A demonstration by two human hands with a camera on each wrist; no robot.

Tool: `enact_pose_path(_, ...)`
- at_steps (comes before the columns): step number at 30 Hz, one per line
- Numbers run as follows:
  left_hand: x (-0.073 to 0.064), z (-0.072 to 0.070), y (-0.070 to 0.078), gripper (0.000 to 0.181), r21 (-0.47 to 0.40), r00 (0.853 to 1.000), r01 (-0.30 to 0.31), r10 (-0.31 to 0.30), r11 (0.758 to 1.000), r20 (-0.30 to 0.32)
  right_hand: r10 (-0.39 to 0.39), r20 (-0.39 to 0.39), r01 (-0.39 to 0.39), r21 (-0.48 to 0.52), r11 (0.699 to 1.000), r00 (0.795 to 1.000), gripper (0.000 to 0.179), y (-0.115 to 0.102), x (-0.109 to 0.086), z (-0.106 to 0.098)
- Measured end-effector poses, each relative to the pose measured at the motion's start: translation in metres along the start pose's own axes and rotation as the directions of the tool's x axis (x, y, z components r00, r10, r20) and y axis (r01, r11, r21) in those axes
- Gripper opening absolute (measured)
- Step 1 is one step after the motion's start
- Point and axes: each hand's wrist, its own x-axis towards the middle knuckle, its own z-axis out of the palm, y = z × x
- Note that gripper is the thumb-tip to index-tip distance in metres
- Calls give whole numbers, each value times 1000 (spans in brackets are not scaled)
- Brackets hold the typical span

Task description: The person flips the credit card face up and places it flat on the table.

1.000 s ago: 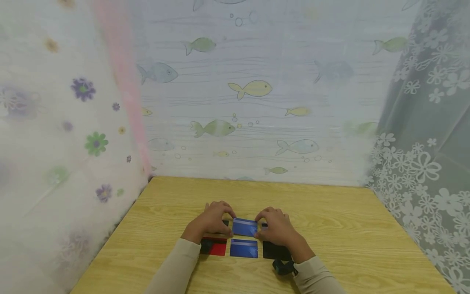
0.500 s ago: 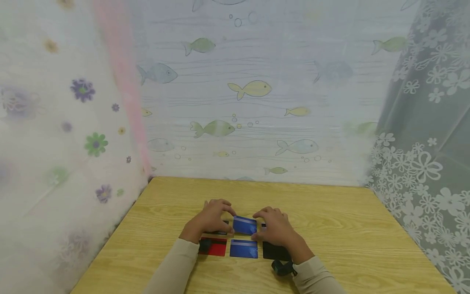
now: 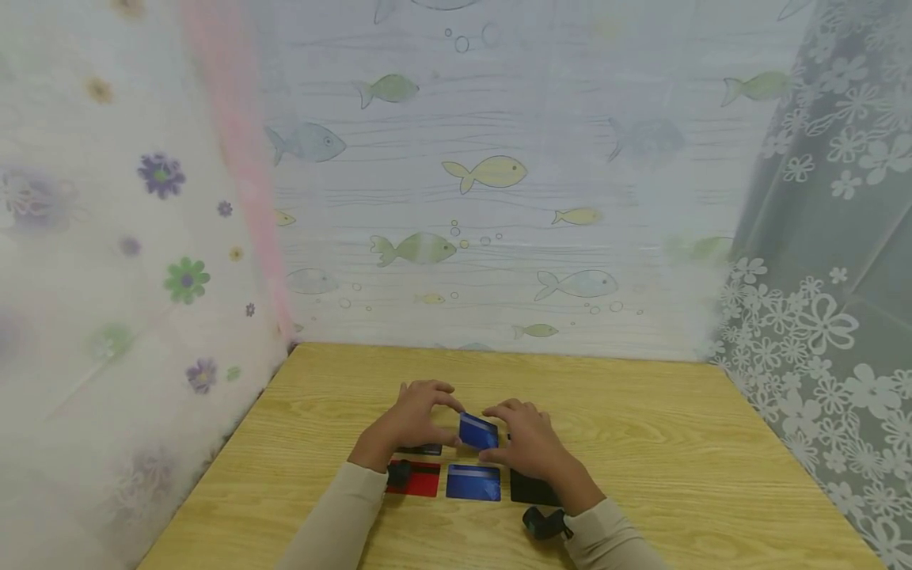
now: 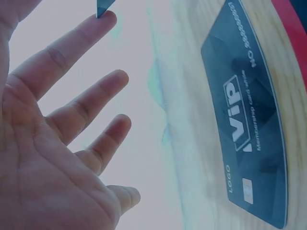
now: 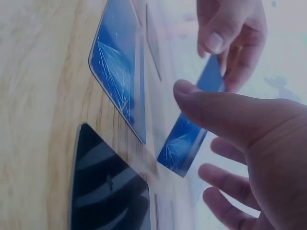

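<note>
A blue card (image 3: 478,431) is lifted off the wooden table (image 3: 641,443) and tilted between my hands. My left hand (image 3: 427,416) pinches its left end; in the right wrist view that thumb and those fingers (image 5: 225,38) close on the blue card (image 5: 189,139). My right hand (image 3: 516,437) holds the other end, thumb (image 5: 216,112) on top and fingers under it. In the left wrist view my index fingertip (image 4: 103,21) touches a card corner (image 4: 102,6). Below the hands lie a red card (image 3: 416,480), a second blue card (image 3: 473,482) and a black card (image 3: 530,489).
A dark VIP card (image 4: 249,124) lies flat under my left hand, seen also as the dark card (image 3: 422,450). Patterned curtains (image 3: 484,198) close in the table at the back and both sides. Bare wood stretches to the right (image 3: 712,475) and behind the hands.
The upper blue card has come up off the table and tipped onto a slant. Both hands have drawn closer together around it.
</note>
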Motion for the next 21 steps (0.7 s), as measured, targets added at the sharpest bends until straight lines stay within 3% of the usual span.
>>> enact_pose_path(12,0,-2,8,48,-19,996,-76,75,997,-39,-56,-76,62,79,995,996,62,-8,0,-1)
enact_pose_path(21,1,-3,11,51,-39,992,-114,112,993,-48,-39,-94,52,144,988,995,52,-9,0,-2)
